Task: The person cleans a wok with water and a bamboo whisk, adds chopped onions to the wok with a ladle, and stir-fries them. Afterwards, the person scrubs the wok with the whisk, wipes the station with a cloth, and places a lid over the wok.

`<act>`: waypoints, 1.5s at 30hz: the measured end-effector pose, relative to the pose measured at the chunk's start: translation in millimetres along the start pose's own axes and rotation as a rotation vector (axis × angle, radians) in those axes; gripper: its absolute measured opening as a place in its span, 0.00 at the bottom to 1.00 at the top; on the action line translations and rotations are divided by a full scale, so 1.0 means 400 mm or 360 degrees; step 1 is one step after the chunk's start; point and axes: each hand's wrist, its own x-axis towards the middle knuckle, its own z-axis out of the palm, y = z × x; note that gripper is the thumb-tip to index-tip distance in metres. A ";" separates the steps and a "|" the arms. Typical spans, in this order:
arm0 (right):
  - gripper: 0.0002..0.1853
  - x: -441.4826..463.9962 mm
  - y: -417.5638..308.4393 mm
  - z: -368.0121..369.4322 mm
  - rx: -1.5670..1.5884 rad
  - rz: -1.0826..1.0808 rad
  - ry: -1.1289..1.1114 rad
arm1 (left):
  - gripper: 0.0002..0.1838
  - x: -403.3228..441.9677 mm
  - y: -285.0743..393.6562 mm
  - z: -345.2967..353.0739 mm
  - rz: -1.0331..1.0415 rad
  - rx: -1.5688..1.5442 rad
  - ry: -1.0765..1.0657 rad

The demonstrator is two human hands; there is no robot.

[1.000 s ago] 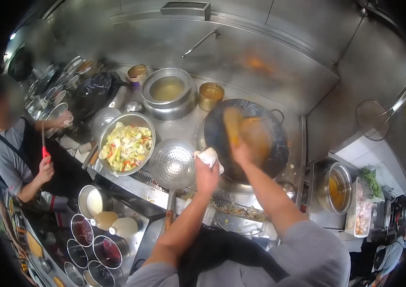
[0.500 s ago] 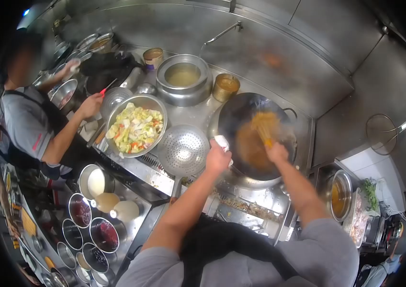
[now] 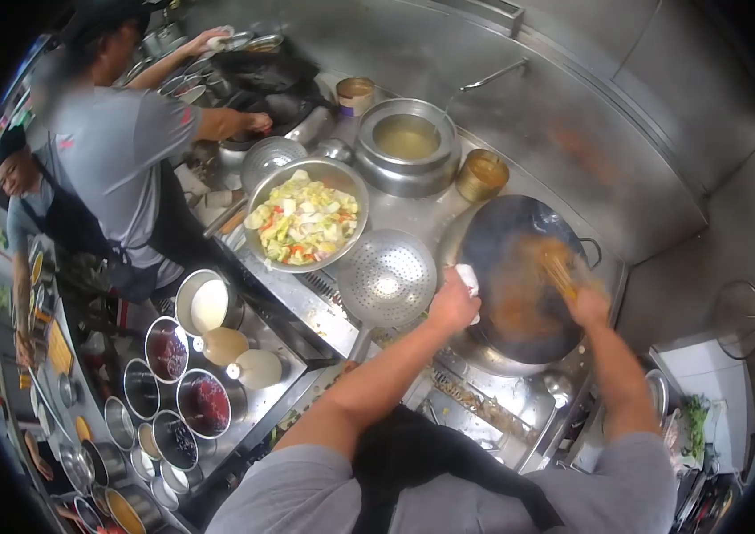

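In my right hand (image 3: 588,305) is a bamboo wok brush (image 3: 557,267), its bristles down inside a dark wok (image 3: 524,221). Brown liquid (image 3: 520,316) lies in the wok, blurred by motion and steam. My left hand (image 3: 453,303) is closed on a folded white cloth (image 3: 469,278) at the wok's near left rim. Whether the cloth wraps a wok handle is hidden. Just left of that hand sits a perforated metal strainer (image 3: 386,278).
Beyond the strainer stands a bowl of chopped vegetables (image 3: 306,222). A steel pot (image 3: 407,169) and a tin (image 3: 483,174) sit behind the wok. A co-worker (image 3: 133,151) works at another wok on the left. Several containers and two bottles (image 3: 257,368) stand lower left.
The view has turned, so the scene sits further right. The brush has shifted within the wok, while my left hand keeps its grip on the cloth. The co-worker's near hand has reached over the other wok.
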 end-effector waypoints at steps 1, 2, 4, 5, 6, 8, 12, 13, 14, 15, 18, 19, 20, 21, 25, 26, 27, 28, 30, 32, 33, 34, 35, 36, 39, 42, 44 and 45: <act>0.27 -0.015 -0.077 0.039 0.0175 0.0142 0.0028 | 0.32 -0.006 0.008 -0.013 -0.0019 -0.0014 -0.0025; 0.27 -0.046 -0.152 0.081 0.0351 0.0294 0.0061 | 0.32 -0.006 -0.007 -0.018 0.0001 -0.0018 -0.0027; 0.26 -0.085 -0.228 0.180 0.0535 0.0113 0.0277 | 0.32 0.008 -0.019 -0.009 0.0067 -0.0065 -0.0016; 0.27 -0.115 -0.251 0.150 0.0568 0.0063 0.0183 | 0.31 0.004 -0.005 -0.015 0.0040 -0.0036 -0.0008; 0.27 -0.167 -0.265 0.102 0.0601 0.0014 0.0080 | 0.31 0.000 0.008 -0.022 0.0024 -0.0041 -0.0004; 0.27 -0.258 -0.234 0.032 0.0603 -0.0172 -0.0098 | 0.31 -0.015 0.017 -0.032 -0.0016 -0.0033 -0.0012; 0.29 -0.378 -0.047 -0.085 0.0114 -0.0381 -0.0390 | 0.31 -0.009 0.009 -0.029 -0.0021 -0.0043 -0.0026; 0.29 -0.372 0.003 -0.108 -0.0076 -0.0352 -0.0421 | 0.31 -0.016 0.016 -0.030 -0.0028 -0.0042 -0.0028; 0.29 -0.328 0.068 -0.102 -0.0187 -0.0330 -0.0396 | 0.31 -0.020 0.024 -0.036 -0.0028 -0.0037 -0.0027; 0.30 -0.250 0.120 -0.091 -0.0320 -0.0273 -0.0355 | 0.33 -0.022 0.033 -0.047 -0.0056 -0.0010 -0.0086; 0.27 -0.031 0.039 -0.036 -0.0091 -0.0106 -0.0044 | 0.34 -0.006 0.014 -0.027 -0.0044 -0.0011 -0.0077; 0.26 0.033 -0.014 0.042 0.0084 0.0037 -0.0031 | 0.36 0.001 0.006 -0.020 -0.0060 0.0048 -0.0091; 0.25 0.012 -0.109 0.108 0.0282 0.0161 0.0124 | 0.36 0.000 0.001 -0.025 -0.0074 0.0079 -0.0124; 0.27 -0.003 -0.179 0.141 0.0343 0.0327 -0.0018 | 0.36 0.005 0.005 -0.035 -0.0071 0.0110 -0.0160; 0.27 -0.127 -0.214 0.130 0.0965 -0.0062 0.0193 | 0.37 0.078 -0.015 -0.043 -0.0053 0.0082 -0.0196; 0.28 -0.146 -0.192 0.151 0.1071 -0.0173 0.0242 | 0.37 0.078 -0.010 -0.047 -0.0060 0.0093 -0.0206; 0.26 -0.236 -0.191 0.060 0.1399 -0.0082 -0.0019 | 0.37 0.059 -0.005 -0.046 -0.0027 0.0071 -0.0157; 0.26 -0.259 -0.159 0.090 0.1576 -0.0099 -0.0021 | 0.37 0.038 -0.011 -0.043 -0.0005 0.0036 -0.0121; 0.25 -0.324 -0.063 0.172 0.1912 -0.0148 -0.0013 | 0.38 -0.005 -0.046 -0.023 0.0035 -0.0053 -0.0048; 0.24 -0.446 -0.016 0.202 0.2316 -0.0064 0.0077 | 0.37 -0.040 -0.083 -0.010 0.0244 -0.0159 0.0100; 0.24 -0.529 0.014 0.201 0.2517 -0.0005 0.0117 | 0.36 -0.087 -0.063 -0.046 0.0213 -0.0182 0.0107; 0.24 -0.610 0.019 0.172 0.2632 0.0155 0.0081 | 0.36 -0.118 -0.053 -0.079 0.0192 -0.0199 0.0110; 0.24 -0.652 0.037 0.199 0.2671 0.0171 0.0179 | 0.35 -0.121 -0.052 -0.095 0.0325 -0.0075 0.0166; 0.24 -0.697 0.060 0.235 0.2709 0.0208 0.0289 | 0.34 -0.116 -0.049 -0.102 0.0473 0.0044 0.0205; 0.24 -0.791 0.096 0.335 0.2878 0.0499 0.0440 | 0.33 -0.108 -0.029 -0.114 0.0439 -0.0060 0.0127; 0.25 -0.849 0.127 0.414 0.2876 0.0569 0.0564 | 0.31 -0.110 -0.012 -0.116 0.0503 -0.0072 0.0120; 0.25 -0.898 0.146 0.451 0.2934 0.0553 0.0598 | 0.27 -0.170 0.039 -0.115 0.0503 -0.0142 0.0131; 0.25 -0.918 0.158 0.469 0.2953 0.0532 0.0607 | 0.25 -0.199 0.065 -0.112 0.0495 -0.0186 0.0147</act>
